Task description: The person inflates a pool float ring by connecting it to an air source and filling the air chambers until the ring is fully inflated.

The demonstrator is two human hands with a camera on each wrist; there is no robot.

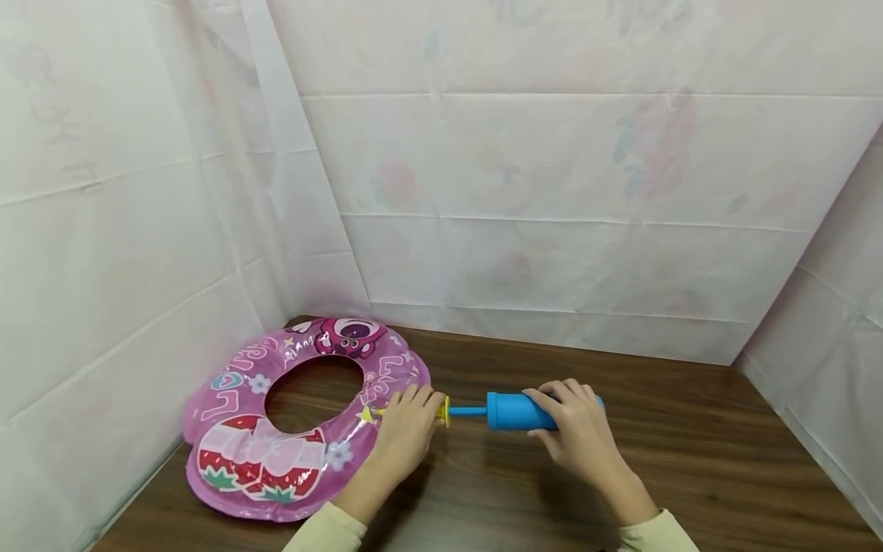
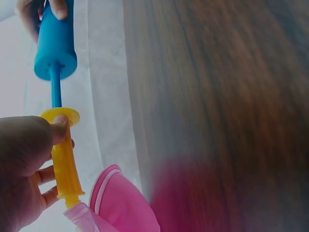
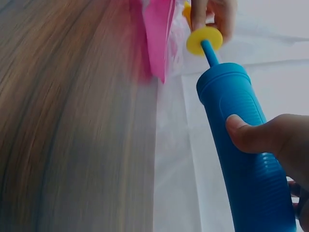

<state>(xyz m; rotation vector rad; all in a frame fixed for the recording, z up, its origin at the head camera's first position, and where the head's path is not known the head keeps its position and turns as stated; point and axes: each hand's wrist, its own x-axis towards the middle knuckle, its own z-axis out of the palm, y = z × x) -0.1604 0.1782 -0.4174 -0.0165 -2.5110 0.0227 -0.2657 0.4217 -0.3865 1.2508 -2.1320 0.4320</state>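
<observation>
A pink inflatable swim ring (image 1: 228, 383) with strawberry and flower prints lies on the left of the table. Its valve joins the narrow tip of a hand pump, seen at the bottom of the left wrist view. My left hand (image 1: 407, 429) grips the pump's yellow end (image 2: 66, 166), thumb close against the round flange. A thin blue rod (image 2: 56, 87) shows between that flange and the blue barrel (image 3: 241, 145). Around the barrel, my right hand (image 1: 579, 429) curls with its thumb along the near side. The pump lies level, held above the table.
The dark wooden table (image 1: 690, 452) reaches back to white sheeting (image 1: 552, 169) that hangs behind it. More sheeting (image 1: 103, 253) stands at the left, right beside the ring, and at the right edge.
</observation>
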